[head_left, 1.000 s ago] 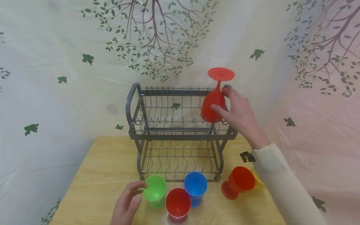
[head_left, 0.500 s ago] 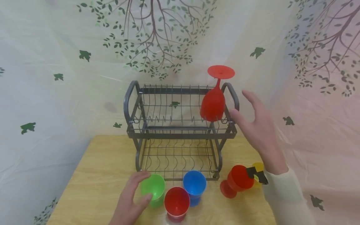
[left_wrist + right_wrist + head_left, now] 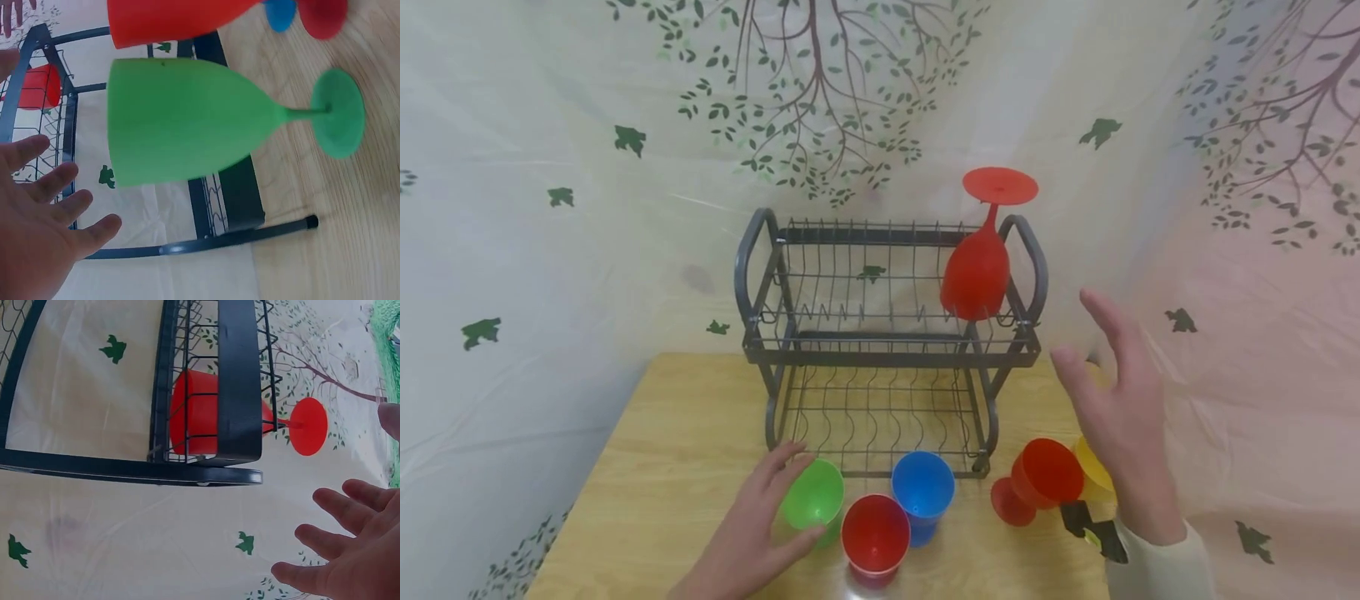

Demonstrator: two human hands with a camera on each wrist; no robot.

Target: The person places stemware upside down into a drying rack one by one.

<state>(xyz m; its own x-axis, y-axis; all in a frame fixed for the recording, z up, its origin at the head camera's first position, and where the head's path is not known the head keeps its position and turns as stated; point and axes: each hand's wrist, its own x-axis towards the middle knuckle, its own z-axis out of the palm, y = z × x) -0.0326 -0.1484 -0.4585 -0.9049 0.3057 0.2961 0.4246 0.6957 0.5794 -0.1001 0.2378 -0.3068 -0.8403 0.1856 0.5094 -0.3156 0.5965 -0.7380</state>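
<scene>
A red goblet [image 3: 976,275] stands upside down at the right end of the dish rack's upper tier, its foot upward. My right hand [image 3: 1126,417] hangs in the air right of the rack, thumb and fingers apart, holding nothing. Below it are a tilted red goblet [image 3: 1047,477] and a partly hidden yellow one [image 3: 1092,468]. My left hand [image 3: 752,521] has its fingers spread beside the green goblet [image 3: 815,500]; in the left wrist view the hand [image 3: 44,219] is apart from that goblet. Another red goblet [image 3: 876,533] and a blue one [image 3: 922,490] stand beside the green one.
The two-tier dark metal dish rack [image 3: 891,360] stands at the back of the wooden table [image 3: 647,467]. Behind it hangs a pale sheet [image 3: 587,275] printed with branches and green birds. A small black object [image 3: 1093,529] shows at the right wrist.
My right hand has let go of the upside-down red goblet on the upper tier and moved right and down. My left hand has spread its fingers beside the green goblet.
</scene>
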